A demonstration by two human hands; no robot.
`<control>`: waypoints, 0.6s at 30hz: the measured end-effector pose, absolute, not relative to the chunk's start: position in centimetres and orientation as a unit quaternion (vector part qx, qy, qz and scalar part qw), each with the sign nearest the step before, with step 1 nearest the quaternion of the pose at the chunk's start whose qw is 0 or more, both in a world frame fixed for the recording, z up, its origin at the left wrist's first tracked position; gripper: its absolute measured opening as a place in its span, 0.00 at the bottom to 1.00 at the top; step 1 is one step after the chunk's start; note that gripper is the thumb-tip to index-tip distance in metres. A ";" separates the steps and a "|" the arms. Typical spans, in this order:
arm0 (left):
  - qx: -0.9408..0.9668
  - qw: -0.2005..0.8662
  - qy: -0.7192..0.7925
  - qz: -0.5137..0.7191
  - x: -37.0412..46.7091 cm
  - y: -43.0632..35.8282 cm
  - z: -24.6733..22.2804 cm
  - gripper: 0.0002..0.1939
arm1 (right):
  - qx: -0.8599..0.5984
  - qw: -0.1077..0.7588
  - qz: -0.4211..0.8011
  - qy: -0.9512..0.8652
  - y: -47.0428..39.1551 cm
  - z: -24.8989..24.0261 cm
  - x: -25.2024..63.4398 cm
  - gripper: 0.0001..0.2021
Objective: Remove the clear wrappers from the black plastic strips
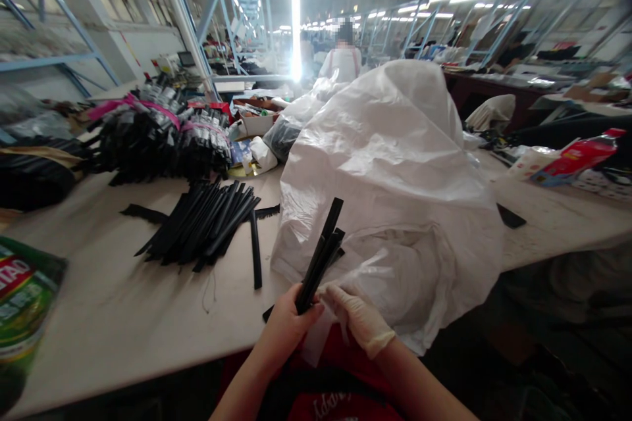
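Several black strips (320, 253) stand up in a small bundle from my left hand (291, 316), whose fingers wrap round their lower end. My right hand (359, 319) wears a pale glove. Its fingers are pressed together beside the bundle, near a translucent white strip (317, 335) that hangs below; what they pinch is too small to make out. Behind both hands a large white plastic bag (385, 164) is spread over the table. Left of it lies a fanned pile of black strips (197, 223), with one loose black strip (255, 250) beside it.
Bundles of black pieces in clear wrap (143, 131) with pink ties sit at the back left of the table (113, 329). A green packet (24, 316) is at the left edge, a red bottle (587, 154) at the right. A person (342, 62) is farther back.
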State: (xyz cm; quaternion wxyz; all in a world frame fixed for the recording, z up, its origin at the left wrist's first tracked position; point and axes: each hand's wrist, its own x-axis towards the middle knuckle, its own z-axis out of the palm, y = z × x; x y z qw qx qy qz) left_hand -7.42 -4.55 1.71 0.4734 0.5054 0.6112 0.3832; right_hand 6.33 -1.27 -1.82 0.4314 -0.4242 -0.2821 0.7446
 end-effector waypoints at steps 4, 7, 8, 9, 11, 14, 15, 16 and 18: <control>0.490 0.478 0.616 0.390 -7.1 -4.8 1.4 0.03 | -0.443 0.448 0.738 -0.244 -1.1 -2.7 6.1 0.12; 0.477 0.471 0.623 0.403 -7.1 -4.7 1.1 0.04 | -0.435 0.437 0.760 -0.203 -1.2 -2.5 6.4 0.14; 0.472 0.469 0.625 0.408 -7.1 -4.6 1.1 0.04 | -0.427 0.423 0.773 -0.201 -1.3 -2.2 6.5 0.14; 0.467 0.467 0.627 0.413 -7.2 -4.5 1.2 0.05 | -0.416 0.408 0.786 -0.207 -1.4 -1.9 6.6 0.15; 0.456 0.462 0.632 0.423 -7.5 -4.3 1.3 0.06 | -0.375 0.385 0.812 -0.227 -1.5 -1.1 6.8 0.13; 0.441 0.448 0.643 0.438 -7.9 -4.0 1.4 0.07 | -0.289 0.359 0.860 -0.218 -1.6 -0.4 6.6 0.15; 0.439 0.442 0.645 0.442 -8.0 -3.9 1.5 0.08 | -0.271 0.348 0.873 -0.208 -1.6 -0.3 6.6 0.16; 0.439 0.437 0.646 0.445 -8.0 -3.8 1.5 0.08 | -0.266 0.336 0.882 -0.198 -1.6 -0.4 6.5 0.17; 0.444 0.429 0.647 0.447 -8.0 -3.6 1.6 0.07 | -0.285 0.322 0.885 -0.177 -1.7 -0.7 6.3 0.14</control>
